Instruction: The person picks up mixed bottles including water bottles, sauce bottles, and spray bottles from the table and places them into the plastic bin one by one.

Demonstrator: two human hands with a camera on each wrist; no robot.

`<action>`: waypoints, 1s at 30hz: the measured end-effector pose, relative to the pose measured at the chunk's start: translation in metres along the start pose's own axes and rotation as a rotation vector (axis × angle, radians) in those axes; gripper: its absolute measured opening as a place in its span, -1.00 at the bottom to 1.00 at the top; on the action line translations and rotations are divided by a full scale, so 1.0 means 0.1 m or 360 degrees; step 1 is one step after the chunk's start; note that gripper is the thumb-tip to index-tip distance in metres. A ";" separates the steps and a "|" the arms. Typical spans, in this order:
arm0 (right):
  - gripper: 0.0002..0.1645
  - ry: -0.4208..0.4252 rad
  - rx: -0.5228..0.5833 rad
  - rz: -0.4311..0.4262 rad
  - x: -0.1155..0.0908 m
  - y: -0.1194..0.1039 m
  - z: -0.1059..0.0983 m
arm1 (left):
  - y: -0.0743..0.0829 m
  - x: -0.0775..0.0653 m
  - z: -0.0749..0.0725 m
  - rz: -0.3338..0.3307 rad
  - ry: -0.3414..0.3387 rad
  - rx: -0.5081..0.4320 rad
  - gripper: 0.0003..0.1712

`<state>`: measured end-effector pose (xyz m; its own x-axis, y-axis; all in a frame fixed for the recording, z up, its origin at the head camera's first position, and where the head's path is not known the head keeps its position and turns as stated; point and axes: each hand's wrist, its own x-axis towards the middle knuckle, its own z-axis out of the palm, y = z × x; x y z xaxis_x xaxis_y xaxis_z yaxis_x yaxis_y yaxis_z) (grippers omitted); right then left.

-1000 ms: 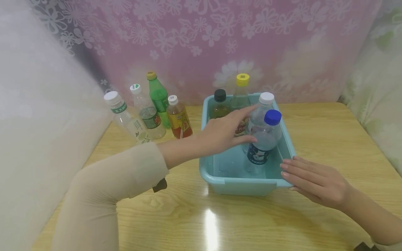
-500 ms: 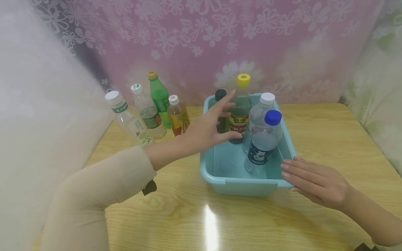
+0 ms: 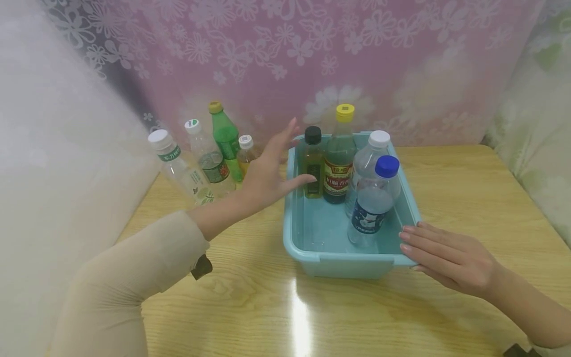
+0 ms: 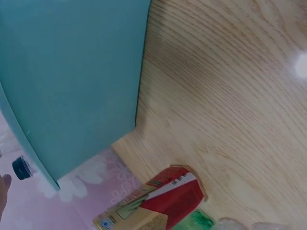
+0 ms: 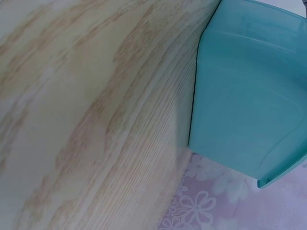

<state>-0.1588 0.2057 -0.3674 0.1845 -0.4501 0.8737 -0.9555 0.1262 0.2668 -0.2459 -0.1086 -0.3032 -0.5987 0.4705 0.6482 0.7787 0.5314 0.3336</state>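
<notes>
My left hand (image 3: 264, 171) hovers with thumb and fingers spread, holding nothing, between the light-blue plastic bin (image 3: 317, 256) and the bottles on its left. Behind it, a small amber tea bottle (image 3: 246, 154) is partly hidden; its red and yellow label shows in the left wrist view. My right hand (image 3: 455, 258) rests straight fingers on the bin's right front rim. Inside the bin stand a black-capped bottle (image 3: 314, 163), a yellow-capped vinegar bottle (image 3: 337, 173), a white-capped clear bottle (image 3: 367, 157) and a blue-capped Pepsi bottle (image 3: 369, 210).
Left of the tea bottle stand a green bottle (image 3: 226, 136), a clear bottle with a dark label (image 3: 213, 163) and a white-capped clear bottle (image 3: 184, 168). All are on a wooden table (image 3: 232, 307). A pink floral curtain (image 3: 250, 74) hangs behind.
My left hand has moved left, from over the bottles in the bin to beside its left rim, uncovering the vinegar and black-capped bottles. My right hand stays on the rim.
</notes>
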 end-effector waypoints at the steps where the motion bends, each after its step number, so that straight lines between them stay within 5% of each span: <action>1: -0.71 0.0003 -0.0001 -0.0002 0.00 0.00 0.00 | -0.03 -0.01 -0.01 -0.0007 0.0028 0.0035 0.19; 11: -0.71 0.0038 -0.0002 -0.0006 0.01 0.01 0.02 | -0.26 -0.08 -0.13 -0.0201 0.0051 0.0075 0.16; 22: -0.71 0.0033 0.0002 -0.0008 -0.01 0.01 0.02 | -0.59 -0.15 -0.22 -0.0053 0.0248 0.0286 0.08; 30: -0.71 0.0032 0.0016 -0.0008 -0.01 0.02 0.02 | -0.82 -0.14 -0.30 -0.0258 0.0363 0.0233 0.12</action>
<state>-0.1614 0.2048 -0.3688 0.1941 -0.4326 0.8804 -0.9568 0.1148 0.2673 -0.2958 -0.1796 -0.3193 -0.6426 0.2102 0.7368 0.6314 0.6901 0.3538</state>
